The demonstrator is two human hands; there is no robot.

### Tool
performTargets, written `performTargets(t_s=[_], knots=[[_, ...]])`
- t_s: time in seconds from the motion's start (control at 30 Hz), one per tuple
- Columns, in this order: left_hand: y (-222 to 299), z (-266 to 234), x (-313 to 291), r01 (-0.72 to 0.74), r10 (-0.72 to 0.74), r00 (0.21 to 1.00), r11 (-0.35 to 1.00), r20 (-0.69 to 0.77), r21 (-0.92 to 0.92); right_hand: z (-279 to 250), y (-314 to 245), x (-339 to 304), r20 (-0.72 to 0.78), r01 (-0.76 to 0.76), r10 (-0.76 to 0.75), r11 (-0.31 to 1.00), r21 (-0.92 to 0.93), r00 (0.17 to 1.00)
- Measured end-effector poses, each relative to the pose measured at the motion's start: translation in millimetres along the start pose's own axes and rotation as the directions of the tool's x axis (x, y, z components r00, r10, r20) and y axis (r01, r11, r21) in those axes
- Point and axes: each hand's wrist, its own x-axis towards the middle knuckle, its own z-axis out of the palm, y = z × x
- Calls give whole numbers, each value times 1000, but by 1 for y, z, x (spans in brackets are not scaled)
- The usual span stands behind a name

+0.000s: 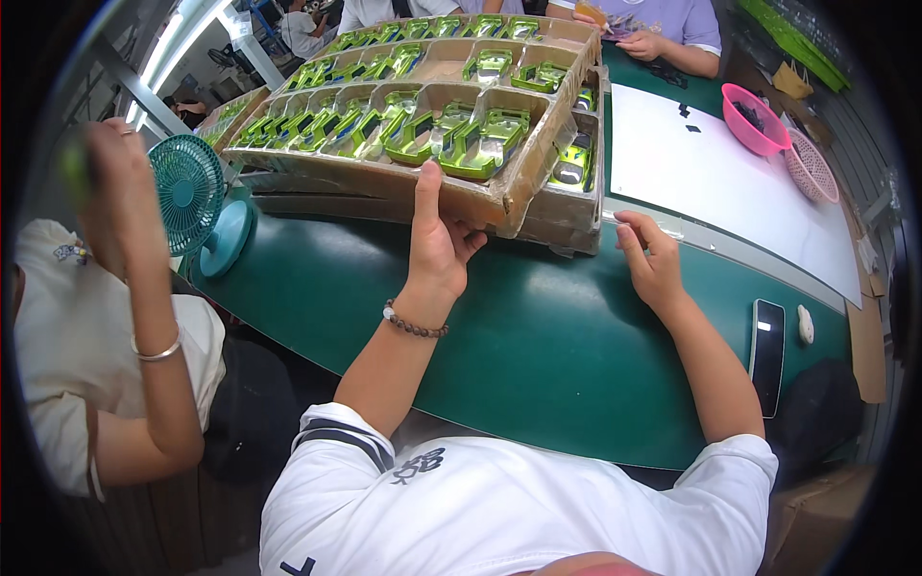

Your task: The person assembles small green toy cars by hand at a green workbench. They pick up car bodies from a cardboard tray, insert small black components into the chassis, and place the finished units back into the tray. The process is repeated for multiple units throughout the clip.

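A divided cardboard tray (336,175) full of glossy green plastic car-shell parts (490,144) is tilted up at its near edge. My left hand (439,252) grips that edge, thumb against the front wall and fingers underneath. Beneath it rests a second cardboard tray (562,223), where a green toy car body (573,161) shows at the right end. Most of the lower tray's contents are hidden. My right hand (653,264) hovers at the lower tray's right corner, its thumb and bent forefinger apart, with nothing visible between them.
A teal fan (184,195) stands left, beside a co-worker with a blurred raised hand (120,192). On the right lie a white board (720,182), a pink basket (754,120), a lighter pink basket (812,168) and a phone (766,355). Another person's hands (642,45) work across the table.
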Motion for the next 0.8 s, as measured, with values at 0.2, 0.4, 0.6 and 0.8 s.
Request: performTargets(t_s=[0.2,0.4,0.6,0.8], knots=[[-44,-25,-8,-406,281,851,887,444,218,1,-16,6,-246,210,-246,964,-165,937],[-34,-10,-11,-666,264,740,419,619,618,-2,-23,-3,-253,151,-227,946,-287,941],[-1,-27,-42,-790,-43,609,-120,792,601,15,-27,-10,244,-46,147,926,-374,959],[-5,-90,-84,-571,77,798,416,598,708,15,-26,-7,451,149,64,895,-420,890]])
